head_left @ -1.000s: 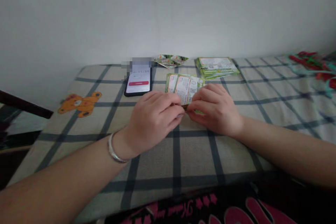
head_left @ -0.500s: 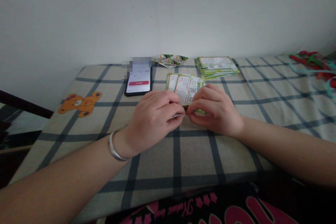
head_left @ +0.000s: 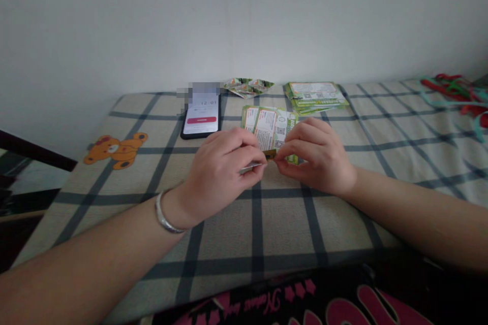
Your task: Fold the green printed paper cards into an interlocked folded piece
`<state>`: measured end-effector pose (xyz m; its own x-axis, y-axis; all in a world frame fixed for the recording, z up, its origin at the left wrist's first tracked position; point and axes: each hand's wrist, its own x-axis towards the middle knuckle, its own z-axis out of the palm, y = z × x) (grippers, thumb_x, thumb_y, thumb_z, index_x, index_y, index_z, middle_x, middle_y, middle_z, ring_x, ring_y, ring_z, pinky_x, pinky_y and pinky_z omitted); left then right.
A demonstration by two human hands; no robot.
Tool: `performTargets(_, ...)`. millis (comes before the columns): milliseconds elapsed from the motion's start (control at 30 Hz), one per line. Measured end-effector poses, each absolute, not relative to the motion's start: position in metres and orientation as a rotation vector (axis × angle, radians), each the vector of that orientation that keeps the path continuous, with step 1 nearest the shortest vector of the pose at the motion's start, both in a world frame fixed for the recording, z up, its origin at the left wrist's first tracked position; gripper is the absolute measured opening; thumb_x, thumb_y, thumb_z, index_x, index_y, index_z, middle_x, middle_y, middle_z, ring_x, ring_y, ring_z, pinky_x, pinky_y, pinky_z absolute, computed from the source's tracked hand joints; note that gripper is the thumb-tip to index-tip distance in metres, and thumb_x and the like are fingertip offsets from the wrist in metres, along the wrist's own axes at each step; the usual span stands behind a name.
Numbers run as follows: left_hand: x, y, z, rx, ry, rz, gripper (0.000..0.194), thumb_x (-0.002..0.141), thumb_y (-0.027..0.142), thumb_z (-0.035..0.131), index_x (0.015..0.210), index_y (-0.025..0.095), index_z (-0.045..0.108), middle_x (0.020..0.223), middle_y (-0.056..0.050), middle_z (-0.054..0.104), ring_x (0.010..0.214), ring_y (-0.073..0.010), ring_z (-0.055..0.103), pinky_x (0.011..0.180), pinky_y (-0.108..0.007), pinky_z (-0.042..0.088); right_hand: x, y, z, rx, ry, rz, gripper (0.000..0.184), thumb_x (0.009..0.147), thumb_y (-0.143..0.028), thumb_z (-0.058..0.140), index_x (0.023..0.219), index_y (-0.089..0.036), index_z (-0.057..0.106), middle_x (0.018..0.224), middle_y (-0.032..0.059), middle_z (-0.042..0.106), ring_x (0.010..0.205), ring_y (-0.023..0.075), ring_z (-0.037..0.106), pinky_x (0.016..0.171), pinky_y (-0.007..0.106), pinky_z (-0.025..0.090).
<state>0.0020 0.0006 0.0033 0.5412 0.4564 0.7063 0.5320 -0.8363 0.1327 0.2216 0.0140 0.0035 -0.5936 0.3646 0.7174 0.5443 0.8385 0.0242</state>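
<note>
My left hand (head_left: 223, 170) and my right hand (head_left: 318, 155) meet over the checked bedsheet (head_left: 267, 223). Both pinch the near edge of a green and white printed paper sheet (head_left: 267, 124), which lies partly folded and tilted up in front of the fingers. A thin pale fold of it shows at my left fingertips. A silver bangle (head_left: 163, 216) is on my left wrist.
A phone (head_left: 201, 118) with a lit screen lies left of the sheet. A stack of similar green sheets (head_left: 314, 95) sits at the back, with small folded pieces (head_left: 247, 86) beside it. Red and green ribbons (head_left: 457, 92) lie at the far right. A bear print (head_left: 114, 150) marks the sheet's left.
Both hands have lifted slightly and the fingers have worked along the paper's near edge, pulling a thin fold out toward my left hand. The phone's clock has advanced.
</note>
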Motion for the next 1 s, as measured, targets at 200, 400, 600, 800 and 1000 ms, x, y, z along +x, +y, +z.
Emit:
performTargets(200,0.0022,0.0007,0.0031,-2.667,-0.857,-1.168,0.006,0.084,0.012,0.064,0.081,0.017,0.068,0.089,-0.004,0.063,0.082,-0.0155,0.061,0.071,-0.030,0.049,0.2213,0.0144,0.0026,-0.662,-2.268,-0.302,0.007,0.082,-0.018,0.066,0.075,-0.020,0.066,0.075,0.0023,0.062,0.071,0.0167,0.051,0.065,0.033,0.040)
performTargets(400,0.0013,0.0024,0.0028,-2.685,-0.872,-1.175,0.006,0.086,0.012,0.064,0.082,0.016,0.067,0.089,-0.005,0.062,0.082,-0.0162,0.061,0.071,-0.030,0.050,0.2214,0.0154,0.0027,-0.659,-2.235,-0.201,0.009,0.082,-0.018,0.065,0.074,-0.020,0.063,0.075,0.0029,0.062,0.071,0.0172,0.054,0.065,0.033,0.040)
performTargets(600,0.0008,0.0033,0.0024,-2.714,-0.886,-1.157,0.007,0.087,0.012,0.062,0.082,0.016,0.065,0.090,-0.004,0.063,0.084,-0.0157,0.061,0.073,-0.029,0.051,0.2229,0.0180,0.0027,-0.780,-2.208,0.057,0.008,0.080,-0.024,0.069,0.083,-0.020,0.062,0.082,0.0040,0.063,0.079,0.0190,0.058,0.071,0.033,0.045)
performTargets(800,0.0012,0.0055,0.0000,-2.767,-0.872,-1.150,0.005,0.088,0.012,0.062,0.084,0.016,0.062,0.091,-0.004,0.065,0.087,-0.0163,0.063,0.077,-0.029,0.052,0.2212,0.0193,0.0017,-0.740,-2.279,0.038,0.002,0.084,-0.022,0.066,0.083,-0.020,0.066,0.083,0.0044,0.068,0.079,0.0187,0.059,0.073,0.033,0.044)
performTargets(1000,-0.0001,0.0065,-0.0056,-2.730,-0.915,-1.126,0.011,0.085,0.016,0.069,0.087,0.016,0.058,0.082,-0.002,0.069,0.078,-0.0182,0.065,0.073,-0.032,0.051,0.2197,0.0169,0.0030,-0.726,-2.339,0.023,0.008,0.087,-0.024,0.063,0.085,-0.019,0.069,0.081,0.0044,0.069,0.077,0.0180,0.059,0.072,0.033,0.044)
